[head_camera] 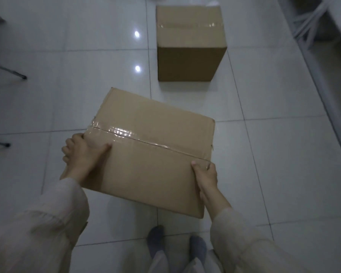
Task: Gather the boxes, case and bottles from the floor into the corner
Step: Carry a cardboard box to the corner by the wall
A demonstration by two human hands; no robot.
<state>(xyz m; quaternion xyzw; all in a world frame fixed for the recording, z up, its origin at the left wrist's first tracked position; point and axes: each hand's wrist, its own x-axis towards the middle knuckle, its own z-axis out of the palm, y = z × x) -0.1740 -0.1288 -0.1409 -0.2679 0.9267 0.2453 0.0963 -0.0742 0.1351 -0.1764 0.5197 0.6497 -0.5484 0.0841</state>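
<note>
I hold a taped brown cardboard box [150,146] above the white tiled floor, tilted slightly. My left hand [83,152] grips its left edge with the thumb on top. My right hand [205,176] clasps its near right corner, thumb on top. A second taped cardboard box [189,42] stands on the floor farther ahead, apart from the held one. No case or bottles are in view.
Thin dark metal legs [18,73] reach in from the left edge. A white frame with rods [311,24] stands at the upper right along a grey wall base [323,91]. My feet in grey socks [175,243] are below the box.
</note>
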